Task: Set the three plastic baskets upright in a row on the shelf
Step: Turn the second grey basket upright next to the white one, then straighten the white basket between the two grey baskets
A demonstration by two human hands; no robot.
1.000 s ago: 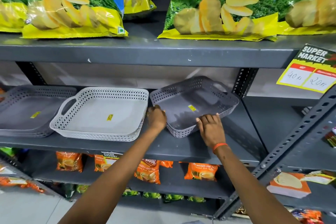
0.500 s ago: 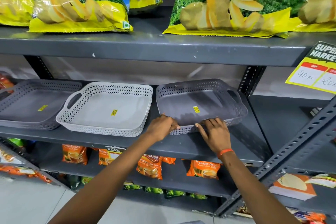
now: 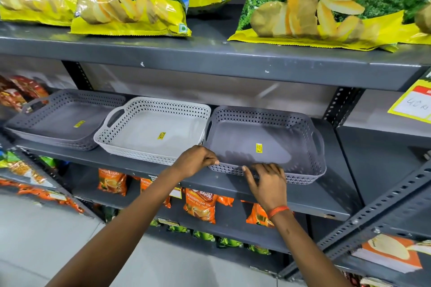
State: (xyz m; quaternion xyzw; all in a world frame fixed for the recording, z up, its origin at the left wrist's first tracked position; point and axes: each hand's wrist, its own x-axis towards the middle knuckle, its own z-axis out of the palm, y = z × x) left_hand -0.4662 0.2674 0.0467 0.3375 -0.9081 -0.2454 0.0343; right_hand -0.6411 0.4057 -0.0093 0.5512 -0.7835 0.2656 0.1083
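Bright, even overhead light; glare streaks on the chip bags (image 3: 130,4) and grey shelf (image 3: 210,53). Soft finger shadows inside the right basket (image 3: 268,144). Wide-angle bending at edges; left margin motion-blurred.

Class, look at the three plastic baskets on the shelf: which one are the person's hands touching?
The dark grey basket at the right end. The left hand and right hand both rest on its front rim; the white middle basket and the left grey basket are untouched.

Both arms reach forward, left hand (image 3: 196,162) curled with fingers pinched together, right hand (image 3: 268,184) spread, fingers extended.
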